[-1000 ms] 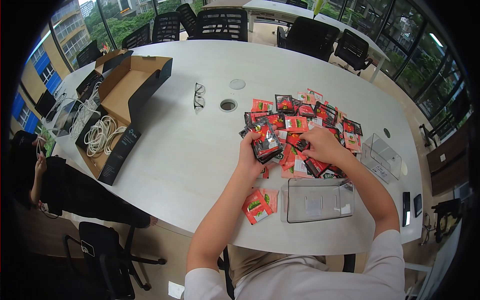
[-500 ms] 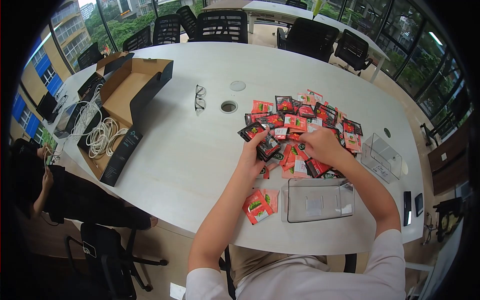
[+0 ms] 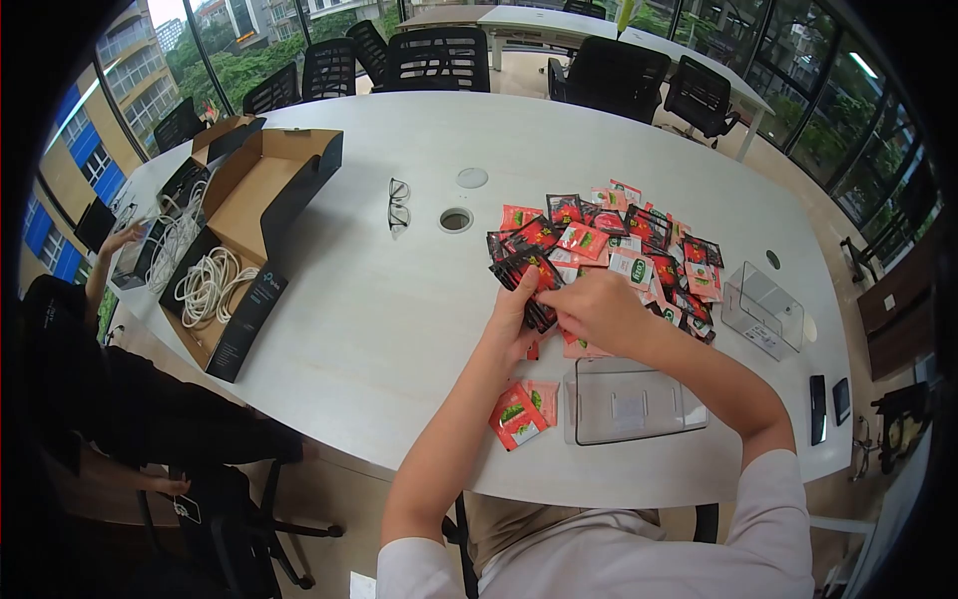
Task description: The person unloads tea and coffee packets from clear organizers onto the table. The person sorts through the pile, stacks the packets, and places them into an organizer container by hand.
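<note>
My left hand (image 3: 513,317) is closed round a stack of black-and-red packets (image 3: 526,268), held above the table. Against the right edge of this stack are the closed fingers of my right hand (image 3: 591,311); what they pinch, if anything, is hidden. A loose pile of black and pink-red packets (image 3: 651,228) spreads behind and to the right of both hands. Two pink-red packets (image 3: 519,414) lie apart near the front edge. Beside them stands a clear plastic bin (image 3: 635,403) with no packets in it.
Another clear bin (image 3: 763,311) and two dark phones (image 3: 818,409) lie to the right. Glasses (image 3: 399,206) rest beside a round cable hole (image 3: 456,221). At left, an open carton (image 3: 261,190) and white cables (image 3: 212,288) are near another person (image 3: 120,379).
My right hand has moved left from the pile to the stack in my left hand. Some packets in the pile have shifted. The other person has reached an arm toward the cables.
</note>
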The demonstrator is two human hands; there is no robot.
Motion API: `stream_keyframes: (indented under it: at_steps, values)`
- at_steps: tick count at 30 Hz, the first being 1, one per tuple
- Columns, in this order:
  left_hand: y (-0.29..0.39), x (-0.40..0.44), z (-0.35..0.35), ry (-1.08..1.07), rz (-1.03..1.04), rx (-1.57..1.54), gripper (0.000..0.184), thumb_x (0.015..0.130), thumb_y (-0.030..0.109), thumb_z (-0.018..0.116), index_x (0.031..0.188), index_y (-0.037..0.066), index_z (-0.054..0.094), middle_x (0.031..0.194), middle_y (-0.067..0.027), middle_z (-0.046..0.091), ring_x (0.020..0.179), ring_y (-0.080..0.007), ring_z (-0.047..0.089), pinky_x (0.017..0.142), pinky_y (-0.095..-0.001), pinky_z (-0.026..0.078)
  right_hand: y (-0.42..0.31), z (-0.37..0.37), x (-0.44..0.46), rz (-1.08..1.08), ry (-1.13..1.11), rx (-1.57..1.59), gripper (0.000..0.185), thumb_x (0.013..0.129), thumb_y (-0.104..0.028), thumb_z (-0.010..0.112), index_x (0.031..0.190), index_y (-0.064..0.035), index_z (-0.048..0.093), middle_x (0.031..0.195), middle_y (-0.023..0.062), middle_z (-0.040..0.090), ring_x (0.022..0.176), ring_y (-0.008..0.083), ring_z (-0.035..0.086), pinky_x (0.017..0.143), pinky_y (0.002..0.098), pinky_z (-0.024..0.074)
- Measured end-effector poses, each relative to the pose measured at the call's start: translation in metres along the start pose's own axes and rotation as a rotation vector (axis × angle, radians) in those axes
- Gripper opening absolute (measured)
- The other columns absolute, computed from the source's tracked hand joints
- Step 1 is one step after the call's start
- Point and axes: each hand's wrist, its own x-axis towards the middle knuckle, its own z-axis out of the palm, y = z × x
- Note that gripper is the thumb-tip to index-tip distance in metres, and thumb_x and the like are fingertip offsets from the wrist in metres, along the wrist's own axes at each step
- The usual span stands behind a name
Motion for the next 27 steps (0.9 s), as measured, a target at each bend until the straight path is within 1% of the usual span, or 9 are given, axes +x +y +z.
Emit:
stream_keyframes:
  at_steps: [3, 9, 10, 13, 14, 18, 21, 22, 27]
  values:
    - [0.001, 0.0, 0.002, -0.001, -0.042, -0.052, 0.039, 0.095, 0.038, 0.069, 0.12, 0.009, 0.06, 0.104, -0.0092, 0.07, 0.088, -0.0212, 0.071, 0.074, -0.037, 0.061, -0.002, 0.005, 0.0, -0.079, 0.072, 0.042, 0.034, 0.07, -0.008, 0.071, 0.103, -0.0135, 0.075, 0.073, 0.0032, 0.069, 0.065, 0.0207, 0.067, 0.064, 0.034, 0.0537]
    - [0.002, -0.001, -0.003, -0.119, -0.101, -0.116, 0.026, 0.096, 0.018, 0.062, 0.115, 0.001, 0.063, 0.103, -0.0104, 0.069, 0.091, -0.0207, 0.071, 0.073, -0.035, 0.062, -0.014, -0.014, 0.003, -0.022, 0.054, 0.244, 0.026, 0.075, -0.015, 0.076, 0.101, -0.0113, 0.075, 0.079, 0.0048, 0.071, 0.079, 0.0261, 0.066, 0.087, 0.0413, 0.0509]
    - [0.004, -0.002, -0.002, -0.11, -0.137, -0.117, 0.025, 0.096, 0.017, 0.062, 0.114, 0.0, 0.062, 0.102, -0.0106, 0.069, 0.091, -0.0212, 0.071, 0.075, -0.0366, 0.063, -0.01, -0.018, 0.0, 0.01, -0.065, 0.285, 0.038, 0.075, -0.022, 0.08, 0.11, -0.01, 0.072, 0.094, 0.0085, 0.071, 0.092, 0.028, 0.064, 0.095, 0.0438, 0.0469]
    - [0.0, 0.001, -0.005, -0.15, -0.13, -0.073, 0.024, 0.095, 0.016, 0.062, 0.114, 0.001, 0.062, 0.102, -0.0107, 0.069, 0.09, -0.0216, 0.072, 0.078, -0.0384, 0.064, -0.006, -0.033, 0.006, 0.081, -0.167, 0.267, 0.061, 0.07, -0.027, 0.084, 0.124, -0.0081, 0.064, 0.118, 0.0136, 0.064, 0.106, 0.0322, 0.059, 0.101, 0.0447, 0.0435]
    - [-0.002, 0.002, -0.005, -0.129, -0.115, -0.04, 0.026, 0.095, 0.016, 0.062, 0.117, 0.002, 0.061, 0.105, -0.0111, 0.069, 0.091, -0.0225, 0.072, 0.078, -0.039, 0.064, 0.001, -0.028, 0.003, 0.051, -0.177, 0.214, 0.089, 0.065, -0.031, 0.087, 0.142, -0.0074, 0.048, 0.14, 0.0185, 0.047, 0.126, 0.0369, 0.048, 0.109, 0.0502, 0.0372]
    - [-0.002, -0.005, 0.001, -0.141, -0.187, 0.138, 0.037, 0.095, 0.021, 0.062, 0.127, 0.005, 0.052, 0.113, -0.011, 0.068, 0.096, -0.0232, 0.073, 0.077, -0.037, 0.064, -0.003, -0.027, 0.008, -0.006, -0.27, 0.03, 0.12, 0.063, -0.035, 0.09, 0.158, -0.0106, 0.021, 0.152, 0.0227, 0.03, 0.146, 0.0382, 0.026, 0.117, 0.0596, 0.0235]
    - [-0.003, -0.007, 0.002, -0.126, -0.221, 0.143, 0.037, 0.096, 0.024, 0.062, 0.127, 0.007, 0.052, 0.113, -0.0105, 0.068, 0.094, -0.0228, 0.073, 0.076, -0.0362, 0.064, 0.0, -0.014, 0.007, 0.0, -0.348, 0.034, 0.123, 0.062, -0.036, 0.091, 0.158, -0.0109, 0.02, 0.151, 0.022, 0.033, 0.144, 0.0372, 0.03, 0.117, 0.0593, 0.0238]
    - [-0.001, -0.004, -0.001, -0.123, -0.246, 0.105, 0.044, 0.094, 0.015, 0.063, 0.134, 0.011, 0.046, 0.121, -0.0121, 0.065, 0.1, -0.0236, 0.072, 0.079, -0.0386, 0.064, -0.001, -0.017, 0.008, 0.006, -0.366, 0.01, 0.123, 0.061, -0.036, 0.091, 0.158, -0.0111, 0.02, 0.15, 0.0211, 0.034, 0.142, 0.0357, 0.033, 0.117, 0.0592, 0.0242]
    - [0.0, -0.005, -0.003, -0.175, -0.204, 0.071, 0.045, 0.094, 0.021, 0.057, 0.136, 0.008, 0.048, 0.126, -0.0139, 0.063, 0.11, -0.0271, 0.068, 0.09, -0.0439, 0.059, -0.006, -0.022, 0.01, 0.009, -0.39, -0.059, 0.123, 0.06, -0.038, 0.092, 0.157, -0.009, 0.022, 0.149, 0.0209, 0.035, 0.142, 0.0365, 0.033, 0.118, 0.0577, 0.0232]
